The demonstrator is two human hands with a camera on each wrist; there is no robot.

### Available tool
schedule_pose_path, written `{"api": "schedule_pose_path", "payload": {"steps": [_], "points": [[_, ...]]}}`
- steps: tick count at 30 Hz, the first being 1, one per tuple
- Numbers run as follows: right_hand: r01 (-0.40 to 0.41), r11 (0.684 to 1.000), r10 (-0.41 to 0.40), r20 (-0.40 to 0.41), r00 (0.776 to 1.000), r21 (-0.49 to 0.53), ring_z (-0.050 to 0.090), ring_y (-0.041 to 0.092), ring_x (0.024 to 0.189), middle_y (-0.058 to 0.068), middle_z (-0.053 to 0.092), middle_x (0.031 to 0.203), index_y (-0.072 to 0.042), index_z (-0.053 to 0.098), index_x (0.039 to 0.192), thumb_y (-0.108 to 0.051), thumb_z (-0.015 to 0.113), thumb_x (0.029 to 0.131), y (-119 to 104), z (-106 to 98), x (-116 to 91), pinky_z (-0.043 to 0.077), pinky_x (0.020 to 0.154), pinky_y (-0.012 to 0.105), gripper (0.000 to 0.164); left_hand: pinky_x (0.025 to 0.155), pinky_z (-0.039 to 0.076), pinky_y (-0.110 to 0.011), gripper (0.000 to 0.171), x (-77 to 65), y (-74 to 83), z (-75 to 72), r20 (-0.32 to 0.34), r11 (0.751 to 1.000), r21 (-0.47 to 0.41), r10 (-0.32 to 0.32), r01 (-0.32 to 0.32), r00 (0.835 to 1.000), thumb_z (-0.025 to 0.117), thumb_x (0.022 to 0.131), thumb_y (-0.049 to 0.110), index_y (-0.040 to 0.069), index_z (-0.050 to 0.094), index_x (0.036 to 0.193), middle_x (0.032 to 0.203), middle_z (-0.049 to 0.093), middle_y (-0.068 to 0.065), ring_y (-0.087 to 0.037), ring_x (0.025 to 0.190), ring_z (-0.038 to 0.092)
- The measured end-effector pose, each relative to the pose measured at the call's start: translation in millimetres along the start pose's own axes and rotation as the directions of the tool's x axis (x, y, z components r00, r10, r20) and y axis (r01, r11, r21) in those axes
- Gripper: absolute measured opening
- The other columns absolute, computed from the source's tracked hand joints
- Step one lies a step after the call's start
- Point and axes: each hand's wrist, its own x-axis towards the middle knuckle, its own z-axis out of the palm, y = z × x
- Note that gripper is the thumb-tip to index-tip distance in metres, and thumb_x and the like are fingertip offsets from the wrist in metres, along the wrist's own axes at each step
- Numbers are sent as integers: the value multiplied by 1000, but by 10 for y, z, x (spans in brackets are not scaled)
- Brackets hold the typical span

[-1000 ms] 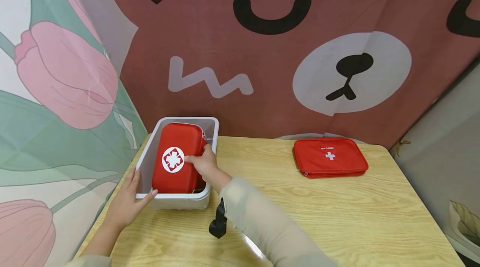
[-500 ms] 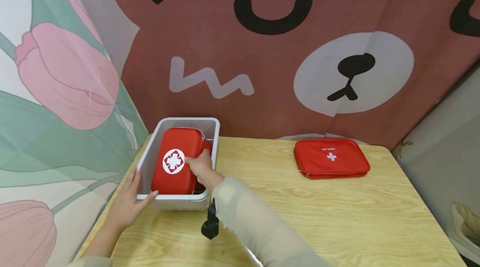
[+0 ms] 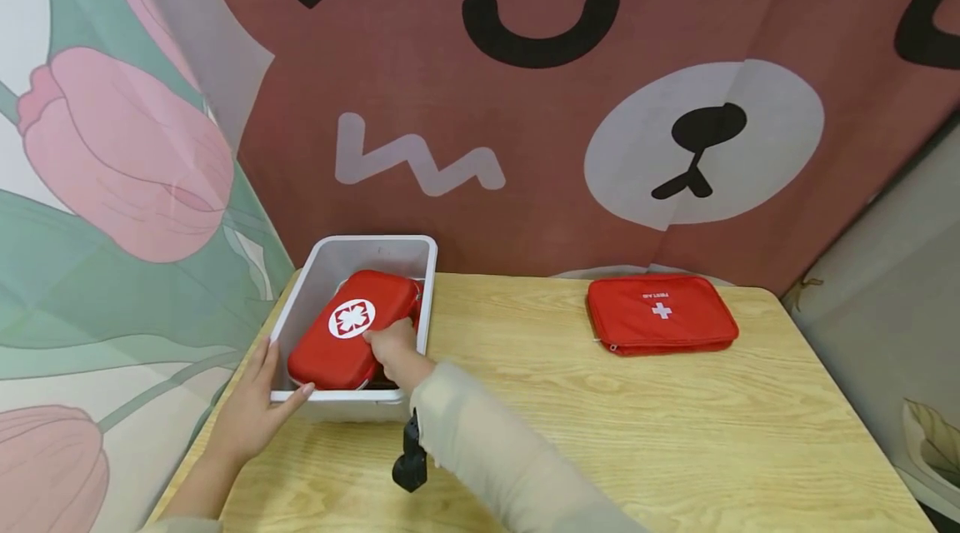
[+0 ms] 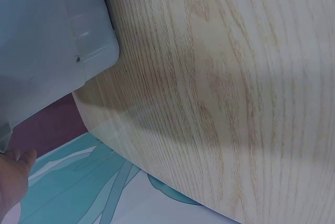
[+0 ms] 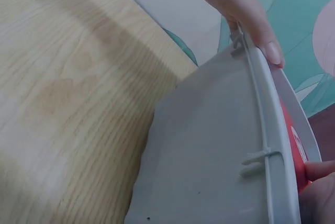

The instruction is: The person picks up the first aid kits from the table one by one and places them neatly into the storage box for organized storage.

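Note:
In the head view, a red hard-shell first aid case (image 3: 352, 319) with a white round emblem lies slantwise inside a light grey plastic bin (image 3: 375, 242). My right hand (image 3: 392, 347) holds the case by its right side, thumb on top; its other fingers are hidden. At the bin's near left corner, my left hand (image 3: 253, 404) holds the rim, thumb over the front edge and fingers along the left side. The right wrist view shows the left thumb (image 5: 264, 41) hooked over the rim. More red shows under the case's right edge, too covered to identify.
A flat red first aid pouch (image 3: 662, 315) lies at the back right of the wooden table (image 3: 637, 433). A black camera mount (image 3: 410, 458) hangs below my right wrist. Printed curtains (image 3: 525, 141) stand behind and to the left of the table.
The case has turned clockwise, its far end swinging right and nearer, and sits lower in the bin. My right hand has moved with it, slightly left and nearer. The left hand stays put.

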Motion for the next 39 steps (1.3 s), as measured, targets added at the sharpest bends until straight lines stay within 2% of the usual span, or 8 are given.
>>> {"api": "schedule_pose_path", "payload": {"steps": [7, 13, 19, 25, 28, 33, 38, 39], "points": [[44, 990, -47, -16, 999, -133, 51, 28, 85, 16, 51, 89, 9, 41, 106, 4, 70, 62, 11, -16, -61, 46, 69, 32, 53, 84, 28, -59, 81, -3, -11, 14, -11, 1000, -6, 12, -12, 1000, 56, 79, 40, -8, 19, 133, 138, 15, -25, -43, 120, 22], [93, 981, -81, 76, 994, -169, 49, 25, 86, 14, 51, 92, 8, 42, 107, 9, 65, 62, -51, -115, -100, 46, 65, 31, 51, 85, 27, -58, 81, -14, -31, 30, -29, 999, -28, 18, -18, 999, 58, 79, 39, -7, 19, 133, 139, 13, -23, -42, 120, 21], [145, 962, -108, 167, 980, -231, 49, 23, 92, 14, 53, 104, 7, 46, 113, 1, 67, 65, -129, -278, -82, 44, 73, 28, 53, 86, 26, -57, 81, -16, -38, 39, -36, 999, -35, 33, -34, 999, 58, 79, 37, -8, 19, 133, 139, 13, -23, -42, 120, 21], [96, 995, -84, 260, 962, -35, 56, 26, 77, 14, 49, 103, 10, 45, 112, -2, 64, 72, -163, -446, -14, 48, 65, 29, 46, 86, 26, -58, 81, -22, -43, 38, -34, 999, -31, 30, -32, 999, 57, 79, 38, -8, 19, 133, 139, 13, -24, -42, 121, 20], [60, 997, -73, 295, 953, 53, 58, 27, 81, 13, 51, 98, 11, 44, 112, -3, 62, 75, -161, -502, 6, 49, 66, 29, 44, 86, 25, -58, 81, -31, -49, 37, -27, 999, -29, 26, -27, 999, 57, 79, 38, -7, 18, 134, 139, 12, -23, -42, 121, 20], [59, 987, -105, 319, 942, 150, 57, 33, 89, 17, 59, 93, 13, 44, 111, -2, 59, 78, -155, -597, 27, 48, 71, 30, 39, 87, 25, -58, 81, -35, -50, 29, -31, 999, -29, 29, -30, 999, 57, 79, 38, -7, 18, 134, 139, 12, -23, -42, 121, 20], [50, 960, -130, 280, 951, 276, 55, 37, 92, 21, 59, 95, 14, 46, 108, 0, 56, 80, -162, -751, 30, 48, 71, 34, 33, 87, 25, -58, 81, -20, -43, 20, -34, 999, -27, 38, -39, 999, 57, 79, 38, -8, 19, 133, 139, 12, -23, -42, 121, 20], [74, 951, -156, 259, 953, 302, 57, 35, 89, 19, 60, 93, 12, 48, 106, -1, 57, 80, -21, -718, 194, 49, 69, 33, 31, 87, 25, -58, 81, -19, -42, 17, -33, 999, -28, 38, -39, 999, 57, 79, 38, -8, 18, 133, 139, 12, -23, -42, 121, 20]]}}
